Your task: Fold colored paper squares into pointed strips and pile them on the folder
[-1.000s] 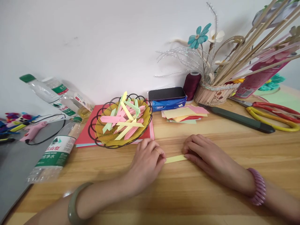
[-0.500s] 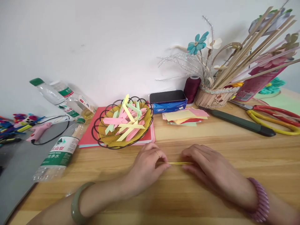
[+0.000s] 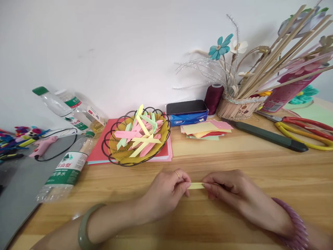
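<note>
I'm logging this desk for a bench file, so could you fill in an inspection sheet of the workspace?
Surface: wood-grain tabletop, with a grey area at far left.
Work items: pale yellow paper strip between the hands; folded strips in a yellow basket on red paper; paper stack behind.
Clutter: plastic bottles at left; dark-green-handled tool and scissors at right.
Hands: left hand and right hand each pinch one end of the strip.
Cables: black cord curving beside a pink tool; plug not seen.
Surroundings: pale wall behind; spills, nothing seen.
</note>
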Motion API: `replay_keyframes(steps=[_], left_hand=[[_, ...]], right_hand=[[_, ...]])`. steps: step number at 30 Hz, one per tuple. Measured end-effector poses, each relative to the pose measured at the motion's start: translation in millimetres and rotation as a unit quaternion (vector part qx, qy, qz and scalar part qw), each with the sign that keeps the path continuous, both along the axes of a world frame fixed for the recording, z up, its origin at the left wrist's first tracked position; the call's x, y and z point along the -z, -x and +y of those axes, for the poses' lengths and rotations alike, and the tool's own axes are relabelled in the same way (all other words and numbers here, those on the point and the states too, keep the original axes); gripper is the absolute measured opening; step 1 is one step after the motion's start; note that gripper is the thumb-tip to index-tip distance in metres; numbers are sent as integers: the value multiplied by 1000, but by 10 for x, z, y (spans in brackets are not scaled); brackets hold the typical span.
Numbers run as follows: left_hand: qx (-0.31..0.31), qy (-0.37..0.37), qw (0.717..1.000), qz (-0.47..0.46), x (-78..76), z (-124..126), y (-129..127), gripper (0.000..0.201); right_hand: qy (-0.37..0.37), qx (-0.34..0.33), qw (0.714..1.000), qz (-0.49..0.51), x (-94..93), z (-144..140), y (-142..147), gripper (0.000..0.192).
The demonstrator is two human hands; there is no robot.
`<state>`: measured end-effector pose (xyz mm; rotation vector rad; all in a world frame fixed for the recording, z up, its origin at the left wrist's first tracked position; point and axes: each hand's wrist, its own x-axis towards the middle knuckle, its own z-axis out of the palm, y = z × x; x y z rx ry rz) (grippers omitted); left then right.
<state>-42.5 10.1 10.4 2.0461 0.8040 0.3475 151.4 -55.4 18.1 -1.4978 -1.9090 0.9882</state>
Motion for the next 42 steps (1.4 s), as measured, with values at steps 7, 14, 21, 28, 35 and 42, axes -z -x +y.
replay_keyframes(steps=[7, 14, 21, 28, 35, 42], left_hand=[[14, -29, 999, 22, 21, -2, -1, 17], [-35, 176, 983, -24, 1, 30, -16, 22], [30, 364, 921, -137, 51, 55, -5, 44], [16, 399, 901, -170, 9, 56, 11, 61], [8, 354, 926, -128, 41, 36, -18, 56], [-9, 347, 932, -106, 79, 18, -51, 28]], right_hand=[[-9, -15, 999, -30, 18, 6, 132, 30], [125, -35, 984, 123, -11, 64, -39, 41], [205, -41, 956, 207, -27, 68, -179, 39], [181, -23, 966, 184, 1, 11, -213, 39], [151, 7, 977, 149, 53, -28, -235, 37], [84, 45, 994, 58, 23, -23, -341, 41]])
